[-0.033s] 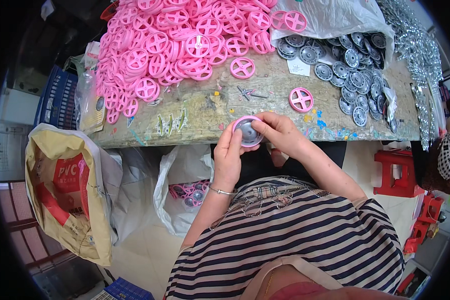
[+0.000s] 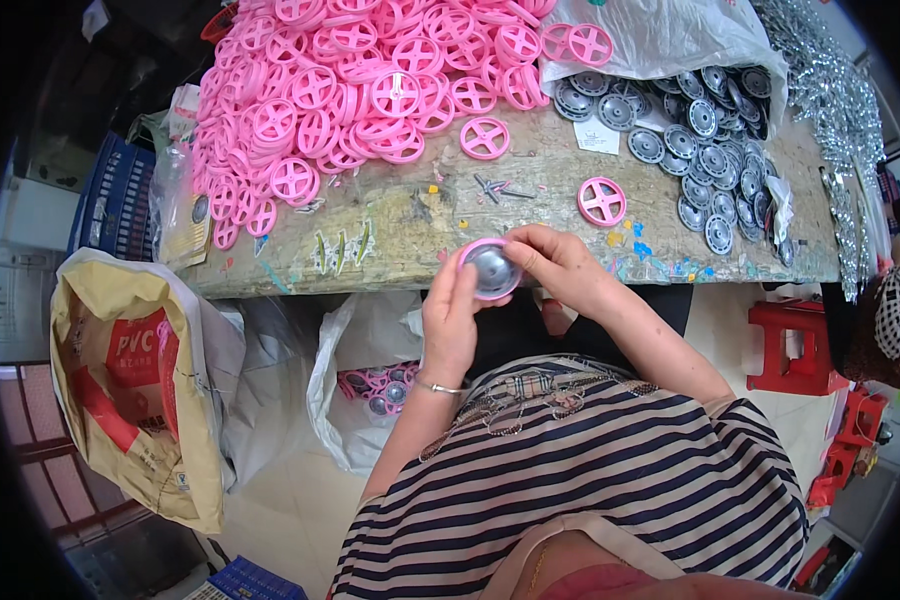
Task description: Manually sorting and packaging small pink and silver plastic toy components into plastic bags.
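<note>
Just off the table's front edge, both of my hands hold a small pink plastic wheel [image 2: 494, 272] with a glossy grey hub disc set inside its rim. My left hand [image 2: 451, 315] is closed round its left side, the thumb lying along the rim. From the upper right, my right hand [image 2: 562, 262] pinches the rim, its thumb over the edge of the grey disc. A loose pink spoked wheel [image 2: 602, 201] lies on the table to the right of my hands. Another single pink wheel [image 2: 485, 138] rests farther back.
A big heap of pink wheels [image 2: 370, 90] covers the table's back left. Grey hub discs [image 2: 715, 160] spill from a white sack [image 2: 660, 35] at the right. Below the edge, a white bag [image 2: 340, 420] holds finished-looking wheels; a tan sack [image 2: 185, 300] stands left, a red stool [image 2: 792, 350] right.
My hands and the wheel have shifted very slightly left and down. The grey disc's face is turned a little more toward me.
</note>
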